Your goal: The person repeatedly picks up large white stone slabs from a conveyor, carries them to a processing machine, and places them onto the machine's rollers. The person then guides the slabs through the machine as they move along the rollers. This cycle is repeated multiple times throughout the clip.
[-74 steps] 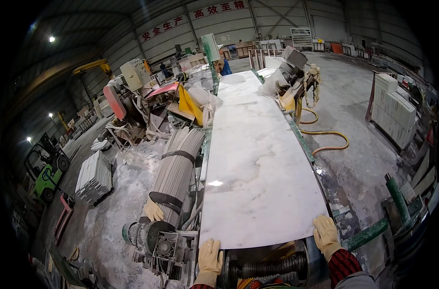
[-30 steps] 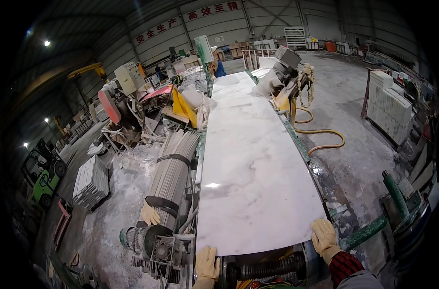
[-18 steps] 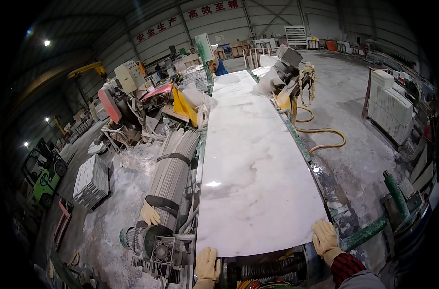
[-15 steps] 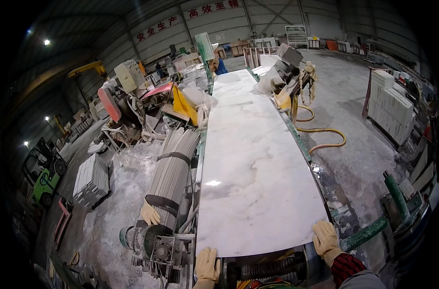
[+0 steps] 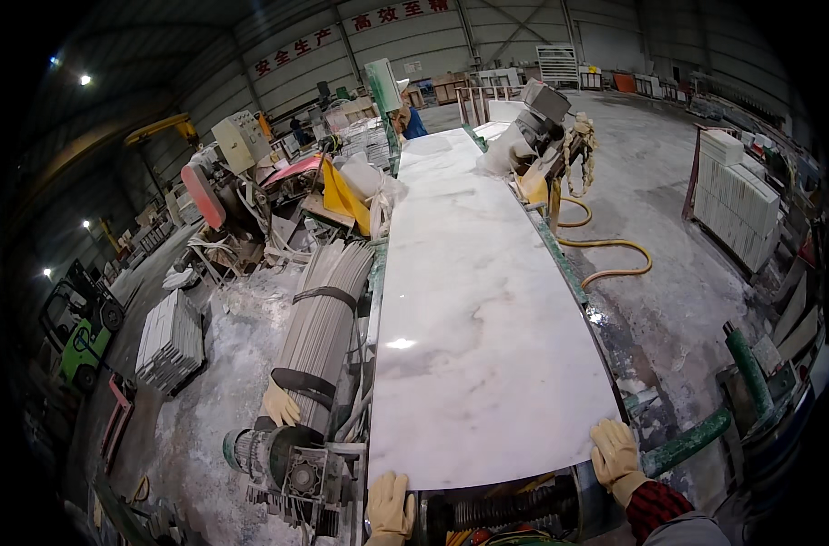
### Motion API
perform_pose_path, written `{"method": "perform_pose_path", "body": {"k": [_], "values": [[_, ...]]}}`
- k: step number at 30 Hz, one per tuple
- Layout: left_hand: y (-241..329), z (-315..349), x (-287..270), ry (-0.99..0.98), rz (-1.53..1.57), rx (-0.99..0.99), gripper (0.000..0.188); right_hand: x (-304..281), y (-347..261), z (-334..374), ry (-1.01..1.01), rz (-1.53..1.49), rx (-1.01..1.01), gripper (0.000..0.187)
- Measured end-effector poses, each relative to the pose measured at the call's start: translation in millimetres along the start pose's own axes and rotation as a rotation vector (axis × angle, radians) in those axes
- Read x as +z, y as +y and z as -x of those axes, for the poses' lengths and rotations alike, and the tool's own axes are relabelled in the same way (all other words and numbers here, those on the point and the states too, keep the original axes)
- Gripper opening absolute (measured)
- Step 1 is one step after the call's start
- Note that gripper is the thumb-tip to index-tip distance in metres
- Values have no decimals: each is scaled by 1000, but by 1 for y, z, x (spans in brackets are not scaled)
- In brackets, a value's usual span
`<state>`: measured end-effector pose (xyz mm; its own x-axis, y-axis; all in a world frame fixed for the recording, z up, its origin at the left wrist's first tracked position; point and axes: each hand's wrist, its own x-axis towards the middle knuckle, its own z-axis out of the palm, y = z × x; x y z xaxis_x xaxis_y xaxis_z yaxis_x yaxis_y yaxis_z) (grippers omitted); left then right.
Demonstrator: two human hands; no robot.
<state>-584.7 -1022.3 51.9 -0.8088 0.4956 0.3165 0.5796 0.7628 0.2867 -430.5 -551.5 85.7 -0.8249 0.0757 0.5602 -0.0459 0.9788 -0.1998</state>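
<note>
A long polished white stone slab (image 5: 492,364) with faint grey-brown veins lies on a green-framed conveyor running away from me. Both my hands wear cream gloves. At the slab's near left corner, my left hand (image 5: 391,510) rests with its fingers laid forward, straight and flat. My right hand (image 5: 616,460) lies at the near right corner, its fingers stretched along the edge. Neither hand is wrapped around the slab. Below the slab's near edge, a dark ribbed roller or hose (image 5: 505,510) shows in the frame.
Left of the conveyor are a motor (image 5: 267,453), a loose cream glove (image 5: 281,403) and a strapped bundle of grey strips (image 5: 321,337). A green pipe (image 5: 687,443) juts out at the right. Farther off are a yellow hose (image 5: 625,244), a person in blue (image 5: 414,120) and a green forklift (image 5: 79,337).
The view has shifted very slightly. Both my hands stay at the slab's near corners, and their hold looks the same.
</note>
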Motion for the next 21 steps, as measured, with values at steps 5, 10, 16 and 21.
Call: {"method": "perform_pose_path", "body": {"k": [5,10,16,21], "values": [[15,-7,-14,-6,-30,19,51,3,0,1,46,7,-19,24],[20,-10,-20,0,-28,28,49,6,2,5,28,10,-3,23],[17,-5,-16,31,-44,37,49,-1,-4,0,-54,-12,44,22],[16,-4,-16,0,-54,25,48,1,-4,2,-62,-8,59,24]]}}
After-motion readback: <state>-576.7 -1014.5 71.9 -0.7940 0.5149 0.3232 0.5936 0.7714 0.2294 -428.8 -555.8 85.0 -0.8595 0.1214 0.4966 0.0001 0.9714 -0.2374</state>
